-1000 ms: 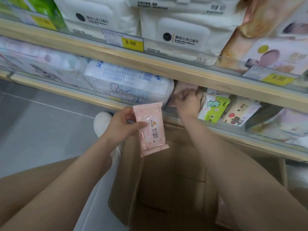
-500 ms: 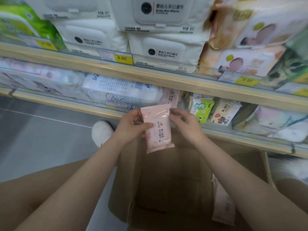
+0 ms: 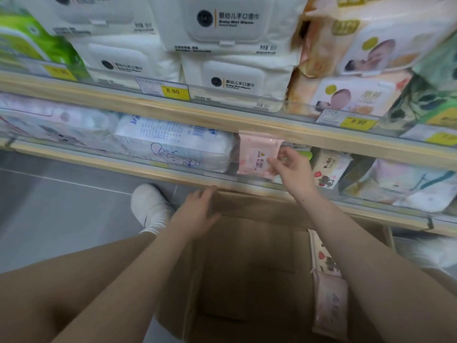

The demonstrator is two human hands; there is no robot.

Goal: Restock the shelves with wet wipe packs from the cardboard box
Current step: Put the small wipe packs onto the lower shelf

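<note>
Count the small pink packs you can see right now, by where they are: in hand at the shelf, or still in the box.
In right hand at the shelf: 1, pink pack
In the box: 1 plain pink pack
Total: 2

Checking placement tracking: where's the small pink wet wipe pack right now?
Head view: the small pink wet wipe pack stands upright on the lower wooden shelf, pinched by the right hand, between the white rabbit-print pack and small strawberry-print pack.
</note>
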